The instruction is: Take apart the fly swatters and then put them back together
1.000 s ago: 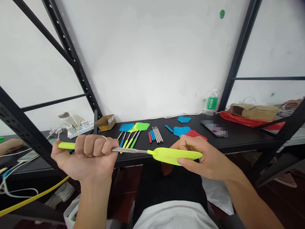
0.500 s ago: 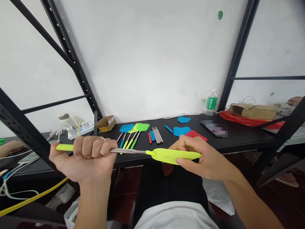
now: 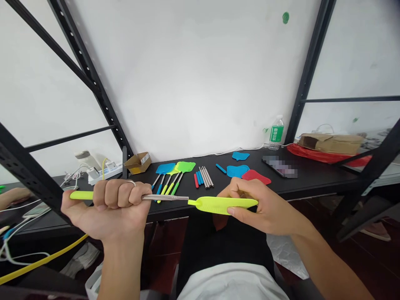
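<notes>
My left hand [image 3: 120, 204] wraps round a fly swatter handle, its yellow-green grip [image 3: 81, 195] poking out past the thumb side and its metal rod [image 3: 165, 198] pointing right. Thumb and fingers of my right hand [image 3: 262, 204] pinch a yellow-green fly swatter head [image 3: 218, 204], seen nearly edge-on. The rod's tip meets the head's narrow neck [image 3: 192, 203], sitting slightly higher than it; whether they are joined I cannot tell. Behind, on the black table [image 3: 300, 183], lie several whole swatters [image 3: 175, 167], metal rods [image 3: 206, 177], red and blue grips [image 3: 198, 178], and loose blue [image 3: 238, 171] and red heads [image 3: 256, 177].
A small cardboard box [image 3: 138, 163] stands at the back left, near a power strip [image 3: 106, 173]. To the right are a phone [image 3: 279, 166], a water bottle [image 3: 276, 133] and a larger carton [image 3: 333, 143] on red plastic. Black shelf posts flank the table. Another person's hand [image 3: 15, 196] shows at far left.
The thin section between rod and head looks shorter, and the rod's end now sits a little above the neck. Both hands keep their grips and appear slightly further left as the view shifts.
</notes>
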The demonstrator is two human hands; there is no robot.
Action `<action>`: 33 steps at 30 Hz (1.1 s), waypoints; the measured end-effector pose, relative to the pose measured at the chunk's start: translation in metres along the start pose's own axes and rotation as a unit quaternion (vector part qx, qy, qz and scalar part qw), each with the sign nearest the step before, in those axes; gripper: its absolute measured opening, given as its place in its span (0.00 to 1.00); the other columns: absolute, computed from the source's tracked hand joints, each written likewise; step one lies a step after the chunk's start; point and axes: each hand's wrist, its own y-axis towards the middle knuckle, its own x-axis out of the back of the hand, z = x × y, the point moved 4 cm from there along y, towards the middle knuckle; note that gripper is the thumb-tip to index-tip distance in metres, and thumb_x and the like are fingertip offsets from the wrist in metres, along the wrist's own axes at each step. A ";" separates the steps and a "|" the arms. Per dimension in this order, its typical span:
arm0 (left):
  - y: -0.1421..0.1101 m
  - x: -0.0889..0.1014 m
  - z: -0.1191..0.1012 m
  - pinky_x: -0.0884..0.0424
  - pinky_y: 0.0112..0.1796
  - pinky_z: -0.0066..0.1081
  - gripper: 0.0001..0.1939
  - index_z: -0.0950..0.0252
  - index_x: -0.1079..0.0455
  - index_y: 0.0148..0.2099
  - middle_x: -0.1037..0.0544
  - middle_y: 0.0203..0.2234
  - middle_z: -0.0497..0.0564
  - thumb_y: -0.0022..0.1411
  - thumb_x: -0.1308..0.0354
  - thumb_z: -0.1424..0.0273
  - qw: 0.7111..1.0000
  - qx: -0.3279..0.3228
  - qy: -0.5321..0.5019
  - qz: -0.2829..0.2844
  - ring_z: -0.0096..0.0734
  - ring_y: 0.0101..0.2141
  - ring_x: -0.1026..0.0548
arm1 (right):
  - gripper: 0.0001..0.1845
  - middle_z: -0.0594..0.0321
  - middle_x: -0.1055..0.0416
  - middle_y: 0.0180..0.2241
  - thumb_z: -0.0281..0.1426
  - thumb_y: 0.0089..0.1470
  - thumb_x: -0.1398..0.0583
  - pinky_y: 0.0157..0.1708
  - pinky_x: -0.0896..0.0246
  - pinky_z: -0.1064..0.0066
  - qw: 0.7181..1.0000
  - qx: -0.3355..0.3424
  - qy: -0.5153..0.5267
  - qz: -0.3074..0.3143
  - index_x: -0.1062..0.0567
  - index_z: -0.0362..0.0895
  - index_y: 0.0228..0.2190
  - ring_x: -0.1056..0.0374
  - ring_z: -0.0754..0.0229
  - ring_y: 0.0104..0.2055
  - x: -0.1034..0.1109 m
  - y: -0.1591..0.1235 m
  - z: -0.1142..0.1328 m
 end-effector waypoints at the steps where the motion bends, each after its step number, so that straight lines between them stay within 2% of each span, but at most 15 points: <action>1: 0.000 0.000 0.000 0.54 0.16 0.31 0.30 0.63 0.61 0.18 0.63 0.11 0.40 0.60 0.59 0.47 1.000 0.000 -0.008 0.003 0.21 0.14 0.64 | 0.12 0.61 0.26 0.37 0.29 0.57 0.39 0.33 0.41 0.70 1.000 0.002 0.000 -0.005 0.41 0.47 0.30 0.32 0.59 0.36 0.000 0.000 0.000; 7: 0.001 0.000 -0.001 0.55 0.16 0.31 0.30 0.63 0.61 0.19 0.61 0.10 0.40 0.60 0.56 0.49 1.000 -0.010 0.012 0.004 0.21 0.15 0.65 | 0.13 0.63 0.28 0.33 0.32 0.57 0.38 0.30 0.43 0.71 1.000 0.005 -0.001 -0.026 0.39 0.47 0.29 0.34 0.59 0.34 0.000 0.002 -0.002; 16: 0.000 -0.003 0.000 0.55 0.17 0.31 0.29 0.63 0.62 0.19 0.60 0.11 0.40 0.60 0.56 0.50 1.000 -0.009 -0.004 -0.002 0.21 0.15 0.64 | 0.12 0.63 0.29 0.33 0.30 0.56 0.39 0.29 0.44 0.70 0.999 0.009 -0.001 -0.034 0.39 0.47 0.29 0.36 0.60 0.32 -0.003 0.003 -0.002; 23: 0.000 -0.003 0.000 0.54 0.17 0.32 0.30 0.62 0.62 0.19 0.61 0.11 0.40 0.59 0.61 0.45 1.000 -0.016 -0.026 0.001 0.22 0.15 0.64 | 0.13 0.63 0.28 0.36 0.27 0.58 0.41 0.30 0.44 0.70 0.999 0.001 -0.008 -0.031 0.42 0.47 0.29 0.36 0.61 0.33 -0.005 0.004 -0.002; 29: 0.001 -0.002 0.001 0.54 0.17 0.31 0.30 0.62 0.62 0.19 0.60 0.10 0.40 0.59 0.57 0.47 0.999 -0.007 -0.050 0.016 0.21 0.15 0.63 | 0.14 0.62 0.27 0.38 0.27 0.59 0.41 0.31 0.43 0.71 1.000 -0.006 0.010 -0.019 0.43 0.47 0.29 0.33 0.60 0.36 -0.005 0.004 -0.002; 33: 0.000 -0.001 0.003 0.54 0.16 0.30 0.29 0.62 0.61 0.19 0.61 0.11 0.40 0.59 0.51 0.51 0.999 0.008 -0.030 0.033 0.21 0.15 0.63 | 0.09 0.62 0.27 0.37 0.29 0.60 0.40 0.31 0.42 0.71 0.999 -0.007 0.029 -0.011 0.38 0.46 0.31 0.34 0.61 0.34 -0.003 0.003 -0.005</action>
